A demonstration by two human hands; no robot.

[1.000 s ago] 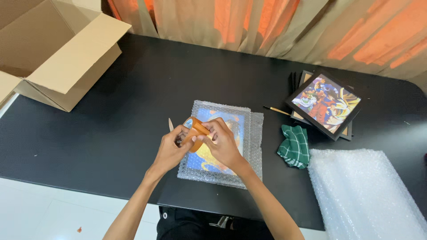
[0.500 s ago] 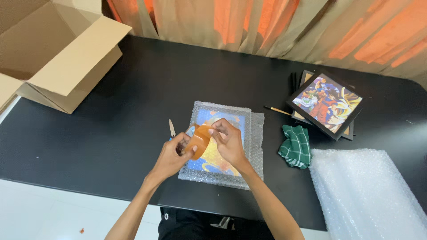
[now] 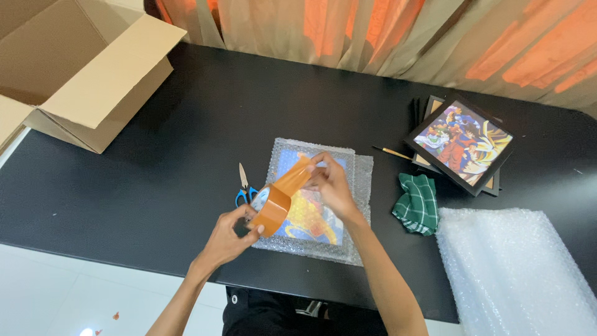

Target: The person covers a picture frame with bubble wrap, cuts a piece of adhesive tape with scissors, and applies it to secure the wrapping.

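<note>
My left hand [image 3: 231, 233] grips a roll of brown packing tape [image 3: 271, 208] just above the near left corner of a picture frame wrapped in bubble wrap [image 3: 317, 214] on the black table [image 3: 186, 143]. My right hand [image 3: 331, 183] pinches the free end of the tape, and a strip [image 3: 292, 177] stretches from the roll up to those fingers over the wrapped frame. Blue-handled scissors [image 3: 244, 186] lie on the table just left of the frame.
An open cardboard box [image 3: 74, 68] stands at the far left. A stack of framed colourful pictures [image 3: 463, 143] sits at the far right, with a thin brush [image 3: 392, 152] and a green checked cloth [image 3: 415, 202] beside it. Sheets of bubble wrap [image 3: 516, 274] lie at the near right.
My hands have drawn apart: the left pulled the roll down toward me, the right lifted the tape end away, so a strip now spans between them. The scissors are uncovered.
</note>
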